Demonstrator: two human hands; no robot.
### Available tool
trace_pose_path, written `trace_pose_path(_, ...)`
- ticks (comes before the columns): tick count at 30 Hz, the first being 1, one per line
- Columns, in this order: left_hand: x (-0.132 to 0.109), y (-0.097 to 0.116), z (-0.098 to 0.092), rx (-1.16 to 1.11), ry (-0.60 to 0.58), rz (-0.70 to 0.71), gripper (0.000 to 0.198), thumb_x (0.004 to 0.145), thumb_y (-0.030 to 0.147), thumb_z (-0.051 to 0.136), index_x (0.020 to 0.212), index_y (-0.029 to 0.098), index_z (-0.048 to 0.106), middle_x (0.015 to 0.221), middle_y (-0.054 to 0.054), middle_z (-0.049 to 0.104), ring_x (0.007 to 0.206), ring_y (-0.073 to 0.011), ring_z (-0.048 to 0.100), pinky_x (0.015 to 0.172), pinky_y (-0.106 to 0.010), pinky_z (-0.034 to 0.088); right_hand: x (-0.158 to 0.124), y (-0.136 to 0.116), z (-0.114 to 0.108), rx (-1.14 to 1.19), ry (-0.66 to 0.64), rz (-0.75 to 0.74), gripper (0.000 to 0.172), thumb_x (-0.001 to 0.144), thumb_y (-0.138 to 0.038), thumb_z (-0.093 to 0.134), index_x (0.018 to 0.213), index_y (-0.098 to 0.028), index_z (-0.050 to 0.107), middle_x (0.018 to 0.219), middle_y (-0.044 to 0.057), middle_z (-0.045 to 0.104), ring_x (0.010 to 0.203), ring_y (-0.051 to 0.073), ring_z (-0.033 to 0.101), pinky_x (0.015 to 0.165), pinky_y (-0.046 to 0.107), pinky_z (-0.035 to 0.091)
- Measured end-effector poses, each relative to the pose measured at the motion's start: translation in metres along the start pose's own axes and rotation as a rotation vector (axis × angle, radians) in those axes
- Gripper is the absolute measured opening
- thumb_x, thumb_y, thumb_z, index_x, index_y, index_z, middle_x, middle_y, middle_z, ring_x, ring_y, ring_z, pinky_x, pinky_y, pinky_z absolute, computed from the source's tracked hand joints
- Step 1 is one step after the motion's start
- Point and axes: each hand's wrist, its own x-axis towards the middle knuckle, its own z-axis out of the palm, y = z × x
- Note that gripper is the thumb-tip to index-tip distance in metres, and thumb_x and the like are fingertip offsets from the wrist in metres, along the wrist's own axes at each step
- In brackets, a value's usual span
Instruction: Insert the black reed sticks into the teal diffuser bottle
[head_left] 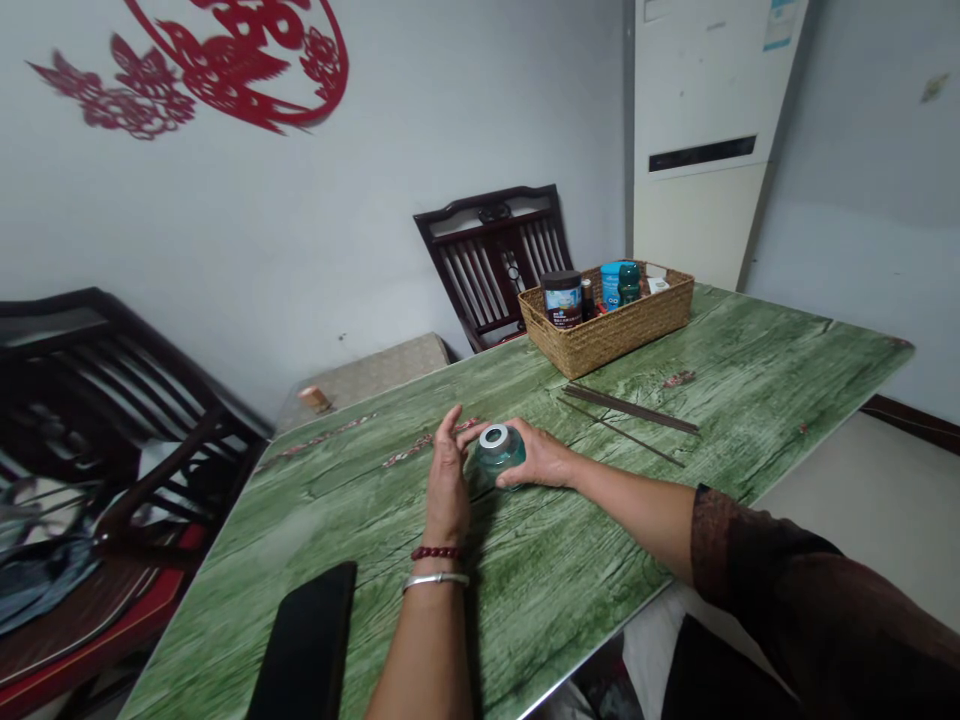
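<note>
On the green wood-print table (577,560), a glass jar (499,458) with a white rim sits between both hands, pressed from either side. Left hand (448,480): fingers together, curved against the jar's left side. Right hand (544,455): fingers closed around its right side. A black phone (307,640) lies near the left hand; chopsticks (630,408) and a wicker basket (606,325) lie farther along the table.
</note>
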Motion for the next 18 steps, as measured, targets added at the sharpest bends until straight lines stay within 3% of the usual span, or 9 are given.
trace_pose_path(4,0.0017,-0.0022,-0.0028,0.030,0.086,-0.021,0.063,0.094,0.071,0.041,0.144,0.033,0.049,0.125,-0.007,0.068,0.130,-0.0237,0.057,0.111,-0.040,0.039,0.0006,0.0015,0.0008,0.005,0.011,0.015,0.081,0.057,-0.032,0.091,0.127,-0.020,0.053,0.116,0.006,0.068,0.110,0.027,0.064,0.091,0.037,0.048)
trace_pose_path(7,0.0006,-0.0033,-0.0009,-0.012,0.052,-0.044,0.067,0.094,0.073,0.040,0.149,0.035,0.043,0.138,-0.009,0.062,0.134,-0.0231,0.054,0.111,-0.040,0.039,0.0014,0.0024,0.0016,-0.012,0.011,0.009,0.082,0.057,-0.032,0.091,0.129,-0.019,0.052,0.117,0.007,0.068,0.111,0.027,0.064,0.091,0.037,0.047)
trace_pose_path(10,-0.0006,-0.0021,0.0022,-0.031,-0.038,-0.036,0.072,0.094,0.073,0.040,0.152,0.030,0.041,0.130,-0.011,0.067,0.135,-0.0230,0.053,0.115,-0.041,0.035,0.0017,0.0033,0.0021,-0.007,0.016,-0.001,0.081,0.057,-0.031,0.091,0.128,-0.019,0.053,0.117,0.007,0.068,0.110,0.027,0.064,0.090,0.037,0.048)
trace_pose_path(14,0.0001,-0.0010,0.0002,0.014,0.044,-0.017,0.067,0.093,0.071,0.044,0.144,0.028,0.049,0.114,-0.008,0.071,0.131,-0.0241,0.056,0.112,-0.040,0.039,0.0015,0.0035,0.0021,0.006,0.014,-0.010,0.081,0.057,-0.032,0.091,0.127,-0.019,0.053,0.117,0.007,0.068,0.111,0.027,0.064,0.090,0.036,0.048)
trace_pose_path(18,0.0002,-0.0030,-0.0023,0.009,0.069,-0.023,0.062,0.095,0.069,0.044,0.146,0.035,0.046,0.132,-0.007,0.064,0.133,-0.0235,0.055,0.110,-0.040,0.039,0.0016,0.0023,0.0017,-0.022,0.011,0.023,0.083,0.057,-0.032,0.091,0.129,-0.019,0.052,0.117,0.007,0.068,0.110,0.027,0.064,0.089,0.037,0.048)
